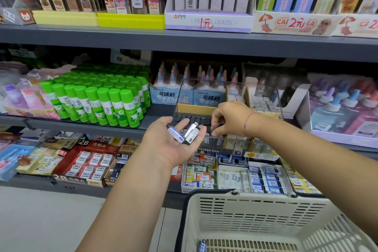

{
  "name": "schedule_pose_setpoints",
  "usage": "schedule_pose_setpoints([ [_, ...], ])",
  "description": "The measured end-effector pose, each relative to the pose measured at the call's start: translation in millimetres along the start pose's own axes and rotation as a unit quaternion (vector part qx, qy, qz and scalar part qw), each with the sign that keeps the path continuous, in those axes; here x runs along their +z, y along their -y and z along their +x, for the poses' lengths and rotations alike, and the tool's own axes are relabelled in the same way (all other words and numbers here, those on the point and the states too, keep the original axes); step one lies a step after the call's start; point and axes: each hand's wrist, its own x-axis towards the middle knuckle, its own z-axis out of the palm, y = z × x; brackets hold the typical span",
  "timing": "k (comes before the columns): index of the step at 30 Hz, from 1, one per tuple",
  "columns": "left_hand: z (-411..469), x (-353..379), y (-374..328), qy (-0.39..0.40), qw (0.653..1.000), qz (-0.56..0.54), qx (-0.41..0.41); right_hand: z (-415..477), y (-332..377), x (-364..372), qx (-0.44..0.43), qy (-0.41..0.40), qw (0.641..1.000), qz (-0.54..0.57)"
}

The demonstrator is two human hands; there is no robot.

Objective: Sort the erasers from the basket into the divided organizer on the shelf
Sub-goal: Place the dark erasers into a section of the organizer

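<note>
Clear divided organizer (231, 144) is set on the middle shelf (81, 127). Black erasers (192, 117) are packed in its left compartment, pale ones (261, 102) further right. Cream basket (245, 195) is seen near right, with one blue-labelled eraser (203, 245) on its floor. Left hand (173, 141) is held palm up, fingers relaxed, with loose erasers (185, 134) carried on it. Right hand (229, 118) is curled down into the organizer over the black rows; any grip cannot be told.
</note>
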Motion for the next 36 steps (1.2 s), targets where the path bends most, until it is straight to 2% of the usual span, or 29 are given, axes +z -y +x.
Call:
schedule_pose_setpoints([
  [5, 2, -1, -1, 0.002, 1.0, -0.003, -0.009, 6, -5, -2, 0.036, -0.04, 0.998, -0.012],
  [12, 2, -1, 2, 0.005, 1.0, -0.003, -0.02, 9, -5, 0, 0.04, -0.061, 0.997, -0.001],
  [14, 2, 0, 5, 0.007, 1.0, -0.002, -0.023, 9, -6, 1, 0.039, -0.077, 0.996, 0.033],
  [18, 1, 2, 9, 0.015, 0.999, -0.006, -0.036, 1, -2, -9, -0.009, -0.134, 0.975, 0.179],
  [20, 1, 3, 11, 0.02, 0.999, -0.006, -0.045, -7, 1, -18, -0.056, -0.101, 0.962, 0.247],
  [22, 0, 4, 12, 0.025, 0.998, -0.007, -0.05, -18, 4, -25, -0.088, -0.024, 0.951, 0.296],
  [25, 0, 5, 13, 0.034, 0.998, -0.006, -0.052, -30, 2, -29, -0.102, 0.052, 0.941, 0.319],
  [31, -5, 6, 18, 0.033, 0.998, 0.028, -0.048, -35, 3, -27, -0.107, 0.033, 0.948, 0.297],
  [36, -2, 4, 17, 0.028, 0.998, 0.035, -0.054, -31, 2, -30, -0.079, 0.038, 0.96, 0.266],
])
